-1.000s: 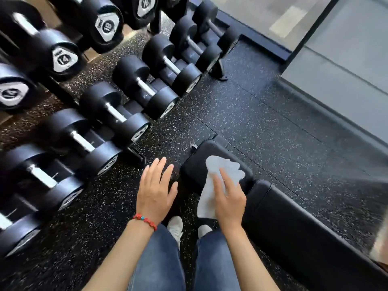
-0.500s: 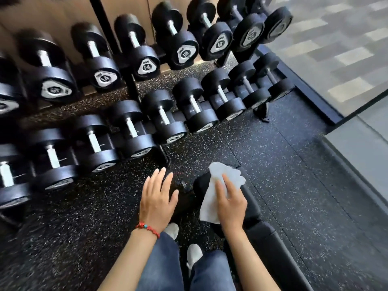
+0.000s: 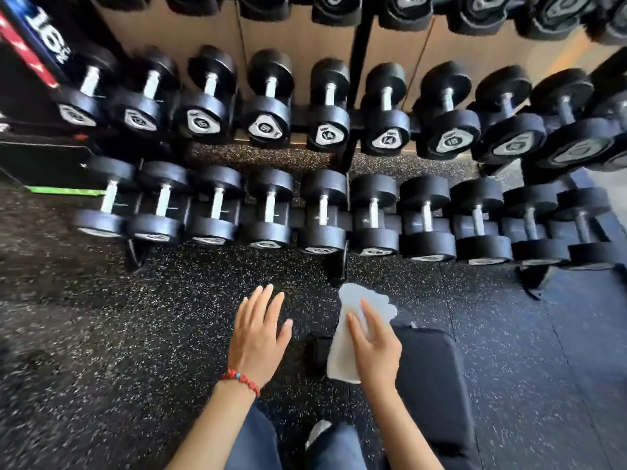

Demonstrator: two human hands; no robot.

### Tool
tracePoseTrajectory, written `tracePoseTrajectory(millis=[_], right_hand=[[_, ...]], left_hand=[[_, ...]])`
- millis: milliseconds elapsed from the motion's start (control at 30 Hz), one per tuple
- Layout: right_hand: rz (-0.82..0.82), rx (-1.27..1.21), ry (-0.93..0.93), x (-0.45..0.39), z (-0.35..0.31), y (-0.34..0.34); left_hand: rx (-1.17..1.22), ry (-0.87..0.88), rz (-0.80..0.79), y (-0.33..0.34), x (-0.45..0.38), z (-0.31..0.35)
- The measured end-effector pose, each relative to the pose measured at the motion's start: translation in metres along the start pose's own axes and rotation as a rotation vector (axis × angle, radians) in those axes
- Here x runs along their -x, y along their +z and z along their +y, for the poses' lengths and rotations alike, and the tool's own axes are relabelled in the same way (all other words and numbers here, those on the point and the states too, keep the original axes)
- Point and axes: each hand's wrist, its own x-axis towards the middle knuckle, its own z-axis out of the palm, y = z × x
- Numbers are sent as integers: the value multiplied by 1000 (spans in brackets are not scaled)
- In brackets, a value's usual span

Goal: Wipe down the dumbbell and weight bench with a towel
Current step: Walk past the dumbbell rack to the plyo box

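A white towel (image 3: pixel 342 347) hangs from my right hand (image 3: pixel 375 347), which holds it just off the left end of the black padded weight bench (image 3: pixel 431 378) at lower right. My left hand (image 3: pixel 259 337) hovers flat over the floor to the left of the towel, fingers spread, holding nothing; a red bead bracelet circles its wrist. Straight ahead, black dumbbells (image 3: pixel 322 212) with chrome handles lie side by side on a low rack, a second row (image 3: pixel 327 110) above them. Neither hand touches a dumbbell.
Speckled black rubber floor (image 3: pixel 118 334) spreads left and right of me. The rack's black upright post (image 3: pixel 356 79) and its foot (image 3: pixel 339 266) stand just beyond the towel. A black frame with a green edge (image 3: pixel 64 189) juts in at left. My jeans and one white shoe (image 3: pixel 317 430) show below.
The view has swung left to face the dumbbell rack squarely, so the bench now sits at lower right. My right hand with the towel has left the bench end; my left hand stays open.
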Motion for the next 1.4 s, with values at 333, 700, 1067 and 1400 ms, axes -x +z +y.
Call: tracePoseTrajectory(millis=[333,700,1067,1400], right_hand=[[-241,93,-125,32,-72,136],[-558,104,-262,102,-147,311],[-851,256,-429,143,-205,432],[-983,242,-496,124,-264,545]], left_hand=[[-2,-237,130,-59,30,-144],[-38,-498,241,-123,81,-311],[-84,-812,372,-150,122,-404],[-130,-958,415,-177,75,-492]])
